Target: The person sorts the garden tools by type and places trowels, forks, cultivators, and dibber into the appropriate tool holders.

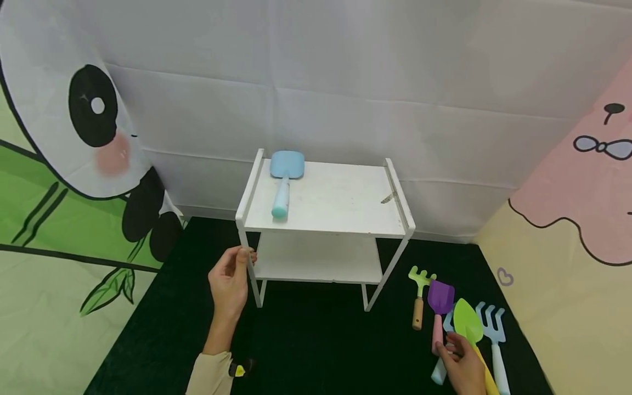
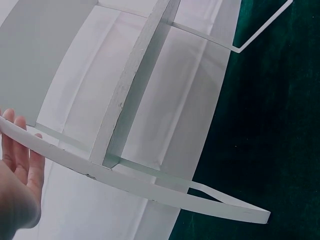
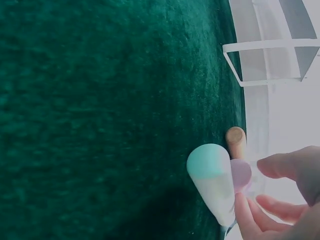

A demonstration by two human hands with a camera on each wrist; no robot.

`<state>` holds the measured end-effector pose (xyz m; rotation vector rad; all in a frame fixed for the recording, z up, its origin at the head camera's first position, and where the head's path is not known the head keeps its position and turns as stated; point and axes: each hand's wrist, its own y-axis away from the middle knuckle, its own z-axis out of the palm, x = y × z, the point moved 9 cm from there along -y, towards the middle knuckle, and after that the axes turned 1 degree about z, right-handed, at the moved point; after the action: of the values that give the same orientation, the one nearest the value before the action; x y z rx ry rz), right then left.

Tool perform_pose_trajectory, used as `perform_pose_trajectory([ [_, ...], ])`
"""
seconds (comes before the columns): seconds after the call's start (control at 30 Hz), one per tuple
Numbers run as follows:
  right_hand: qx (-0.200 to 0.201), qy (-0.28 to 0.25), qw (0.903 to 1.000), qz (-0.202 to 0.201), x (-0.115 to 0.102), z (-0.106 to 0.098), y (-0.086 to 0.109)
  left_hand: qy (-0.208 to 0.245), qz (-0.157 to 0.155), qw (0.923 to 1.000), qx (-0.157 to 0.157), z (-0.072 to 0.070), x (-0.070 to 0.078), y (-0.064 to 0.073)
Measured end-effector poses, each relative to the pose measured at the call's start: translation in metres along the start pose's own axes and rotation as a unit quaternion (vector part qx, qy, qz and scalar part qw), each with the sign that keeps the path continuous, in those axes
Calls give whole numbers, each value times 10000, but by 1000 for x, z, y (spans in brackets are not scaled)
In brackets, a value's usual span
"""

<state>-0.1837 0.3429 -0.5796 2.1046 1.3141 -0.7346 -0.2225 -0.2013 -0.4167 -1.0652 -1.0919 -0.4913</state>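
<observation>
1. Dark green cloth [image 1: 316,345] spreads around the rack [image 1: 340,197], and from here I see a wide stretch of it between the rack's near feet and me.
2. The white rack stands at the far side, close to the pale back sheet [image 1: 345,66], raised rims along its left and right.
3. On its top, beside the left rim, lies the blue shovel [image 1: 288,164], blade far, handle end short of the near edge; white board runs on to the right rim.
4. My left hand [image 1: 228,288] grips the rack's left near leg below the top shelf, pinching it between thumb and fingers.
5. My right hand [image 1: 466,365] is over the tools at near right, thumb parted from bent fingers beside the pink-handled purple shovel [image 1: 440,298]; I cannot tell whether they touch it.
6. Left of that shovel lies the rake [image 1: 418,302]; right, the lime trowel [image 1: 467,321], then the blue fork [image 1: 495,334], a strip of cloth separating it from the yellow side sheet [image 1: 573,312].
</observation>
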Motion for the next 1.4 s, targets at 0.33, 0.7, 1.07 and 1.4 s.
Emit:
perform_pose_trajectory([
  [0.33,-466,381,9977,-305,-12,5,-10,15,-11,10000,25,1,2,0],
  [0.7,-896,1003,9905,-273,-21,10,-15,-61,17,10000,29,0,1,1],
  [1.07,-1132,1307,9846,-266,-27,11,-19,-100,91,9999,48,0,0,0],
  [1.4,-1409,1192,9827,-143,-28,10,-21,-73,33,10000,46,0,0,0],
])
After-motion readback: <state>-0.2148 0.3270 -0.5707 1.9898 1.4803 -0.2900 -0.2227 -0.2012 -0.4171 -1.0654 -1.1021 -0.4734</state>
